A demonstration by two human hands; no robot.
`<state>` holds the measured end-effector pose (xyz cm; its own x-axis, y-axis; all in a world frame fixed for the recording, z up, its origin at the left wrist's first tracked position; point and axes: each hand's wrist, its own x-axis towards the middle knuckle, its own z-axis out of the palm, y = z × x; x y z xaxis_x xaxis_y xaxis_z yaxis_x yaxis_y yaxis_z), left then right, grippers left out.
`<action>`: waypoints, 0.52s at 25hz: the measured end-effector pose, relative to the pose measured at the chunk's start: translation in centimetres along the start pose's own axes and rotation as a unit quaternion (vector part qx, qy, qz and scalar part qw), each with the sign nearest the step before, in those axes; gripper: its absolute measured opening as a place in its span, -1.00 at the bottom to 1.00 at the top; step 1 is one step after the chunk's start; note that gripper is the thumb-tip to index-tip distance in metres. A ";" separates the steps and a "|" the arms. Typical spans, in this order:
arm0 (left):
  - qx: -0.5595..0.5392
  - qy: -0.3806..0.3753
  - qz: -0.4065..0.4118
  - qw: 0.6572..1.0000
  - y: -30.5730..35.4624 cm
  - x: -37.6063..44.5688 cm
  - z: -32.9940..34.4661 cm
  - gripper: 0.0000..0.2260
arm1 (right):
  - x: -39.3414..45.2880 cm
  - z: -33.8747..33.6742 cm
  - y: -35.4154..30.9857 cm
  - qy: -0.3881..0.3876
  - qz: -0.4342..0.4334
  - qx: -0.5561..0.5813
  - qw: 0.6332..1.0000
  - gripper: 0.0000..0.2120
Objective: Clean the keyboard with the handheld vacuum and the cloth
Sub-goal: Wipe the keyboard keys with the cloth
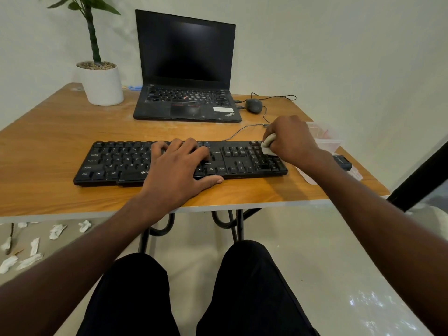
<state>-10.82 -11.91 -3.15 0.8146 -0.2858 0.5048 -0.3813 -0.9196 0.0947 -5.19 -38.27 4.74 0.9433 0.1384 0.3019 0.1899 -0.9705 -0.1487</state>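
Observation:
A black keyboard lies across the wooden table, close to its front edge. My left hand rests flat on the middle keys, fingers spread, thumb along the front rim. My right hand grips a small white cloth and presses it on the number pad at the keyboard's right end. A dark boxy object, possibly the handheld vacuum, lies at the table's right edge, partly hidden by my right forearm.
An open black laptop stands behind the keyboard. A white pot with a plant is at the back left, a wired mouse at the back right. A clear plastic box sits right of my hand. Crumpled tissues litter the floor.

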 end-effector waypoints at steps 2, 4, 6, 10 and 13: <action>-0.001 -0.001 -0.001 1.000 0.1 0.0 -0.1 -0.44 | -0.6 0.0 1.2 -0.011 0.003 0.037 0.999 -0.74; 0.001 -0.002 -0.004 1.000 0.1 0.1 -0.2 -0.44 | -1.5 -0.3 1.4 -0.048 -0.022 0.085 0.995 -0.76; 0.003 0.000 -0.003 1.000 0.1 0.1 -0.2 -0.44 | -1.8 -0.4 0.6 -0.047 -0.055 0.111 0.991 -0.78; -0.002 0.000 0.000 1.000 0.1 0.1 -0.3 -0.44 | -1.4 0.3 0.4 -0.068 -0.127 0.060 0.988 -0.65; -0.001 0.000 -0.002 1.000 0.1 0.1 -0.4 -0.43 | -1.0 -0.7 2.0 -0.066 -0.067 0.004 0.996 -0.71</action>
<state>-10.94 -11.96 -2.73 0.8165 -0.2816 0.5040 -0.3783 -0.9204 0.0987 -5.96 -40.49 4.84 0.9369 0.2911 0.1933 0.3177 -0.9401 -0.1239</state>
